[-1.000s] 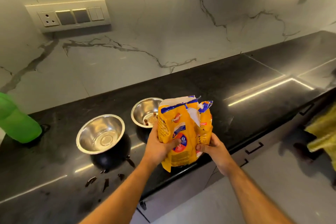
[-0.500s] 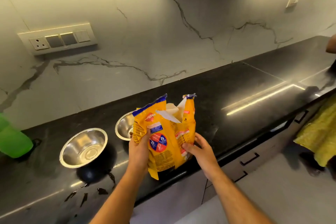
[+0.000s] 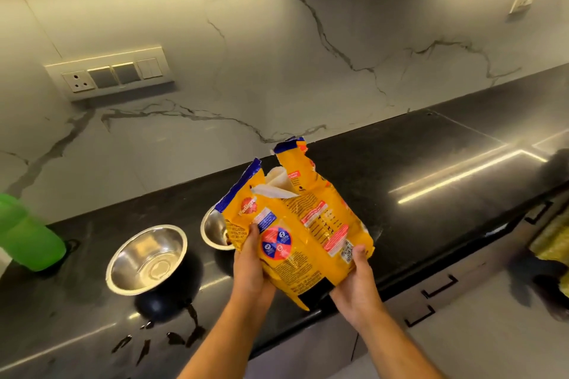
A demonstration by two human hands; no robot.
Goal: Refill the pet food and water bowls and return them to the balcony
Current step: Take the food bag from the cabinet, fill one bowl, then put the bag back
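marble wall [image 3: 277,64], black counter [image 3: 415,169], switch panel [image 3: 112,74]

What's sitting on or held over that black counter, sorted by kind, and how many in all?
Steel bowls: 2 (one, another partly hidden behind the bag)
Yellow food bag: 1, held in both hands (left, right)
Green bottle: 1
Total: 4
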